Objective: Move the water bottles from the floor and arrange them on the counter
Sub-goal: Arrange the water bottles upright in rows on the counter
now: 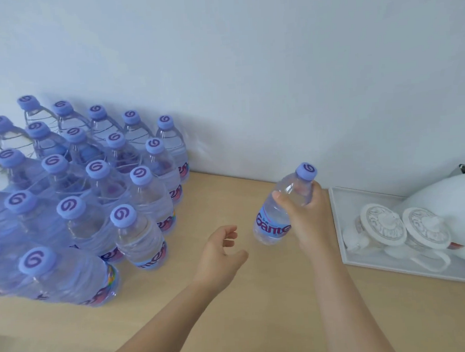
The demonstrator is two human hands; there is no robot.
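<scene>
Several clear water bottles (139, 236) with purple caps stand in rows on the left of the wooden counter (234, 306), back against the wall. My right hand (307, 214) grips one more bottle (280, 213) around its upper body, tilted, just above the counter to the right of the rows. My left hand (222, 255) hovers beside it with relaxed fingers, holding nothing.
A white tray (337, 223) at the right holds two lidded white cups (384, 225) and a white kettle (451, 206). Bare counter lies between the bottle rows and the tray. A white wall runs along the back.
</scene>
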